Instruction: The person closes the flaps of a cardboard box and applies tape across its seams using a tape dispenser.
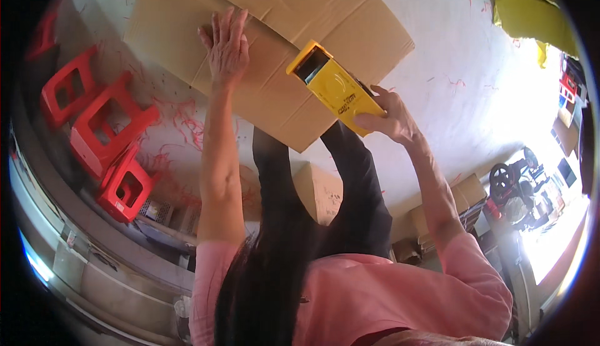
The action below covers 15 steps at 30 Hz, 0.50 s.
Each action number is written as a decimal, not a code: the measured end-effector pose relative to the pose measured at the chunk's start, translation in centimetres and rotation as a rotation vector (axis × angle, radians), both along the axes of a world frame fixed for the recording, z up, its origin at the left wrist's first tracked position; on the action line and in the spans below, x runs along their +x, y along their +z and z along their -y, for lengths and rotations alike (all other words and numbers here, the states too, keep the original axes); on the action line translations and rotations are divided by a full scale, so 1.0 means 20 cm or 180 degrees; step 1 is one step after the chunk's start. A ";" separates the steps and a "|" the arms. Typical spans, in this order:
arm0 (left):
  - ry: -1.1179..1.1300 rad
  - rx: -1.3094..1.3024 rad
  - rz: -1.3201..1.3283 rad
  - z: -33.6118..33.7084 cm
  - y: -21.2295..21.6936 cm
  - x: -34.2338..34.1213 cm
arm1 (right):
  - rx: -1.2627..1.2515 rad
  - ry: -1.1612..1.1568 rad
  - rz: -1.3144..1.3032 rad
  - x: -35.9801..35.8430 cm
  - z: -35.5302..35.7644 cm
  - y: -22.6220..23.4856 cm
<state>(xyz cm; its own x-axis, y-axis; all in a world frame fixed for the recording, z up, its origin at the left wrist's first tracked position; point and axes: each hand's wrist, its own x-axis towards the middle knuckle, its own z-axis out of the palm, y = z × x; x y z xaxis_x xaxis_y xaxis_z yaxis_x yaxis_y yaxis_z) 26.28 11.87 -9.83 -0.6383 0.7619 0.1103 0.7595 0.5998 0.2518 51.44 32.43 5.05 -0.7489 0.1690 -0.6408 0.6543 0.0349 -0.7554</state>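
Note:
A large brown cardboard box (pixel 350 21) lies on the pale floor in front of me, its flaps closed. My left hand (pixel 226 43) rests flat on the box top near its left flap, fingers spread. My right hand (pixel 387 118) grips a yellow tape dispenser (pixel 331 84), which lies slanted across the box's near edge with its dark open end pointing up and left. My legs in dark trousers (pixel 350 196) stand just below the box. Long dark hair and a pink top fill the lower part of the view.
Red plastic stools (pixel 103 137) are stacked at the left. A smaller cardboard box (pixel 322 190) sits between my legs, more boxes (pixel 465 196) at the right. A yellow-green cushion (pixel 531 12) is at top right. A wheeled cart (pixel 519 183) stands at far right.

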 end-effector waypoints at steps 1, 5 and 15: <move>-0.0145 -0.0047 0.0026 -0.02 0.00 0.03 | 0.0141 0.0197 0.0072 0.05 -0.01 0.01; -0.0178 0.0168 0.0025 -0.08 -0.01 0.08 | 0.0028 0.0419 0.0277 0.20 -0.05 -0.01; -0.0015 0.0135 -0.0170 -0.09 -0.09 0.10 | -0.0210 -0.0207 0.0169 0.44 0.03 0.08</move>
<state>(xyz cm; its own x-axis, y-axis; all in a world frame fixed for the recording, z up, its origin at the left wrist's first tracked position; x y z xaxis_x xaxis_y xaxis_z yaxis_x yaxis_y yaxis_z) 28.38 13.63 -11.67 -0.6271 0.7587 0.1764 0.7753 0.5859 0.2359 60.34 31.81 6.71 -0.7023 0.1723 -0.6908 0.6928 -0.0577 -0.7188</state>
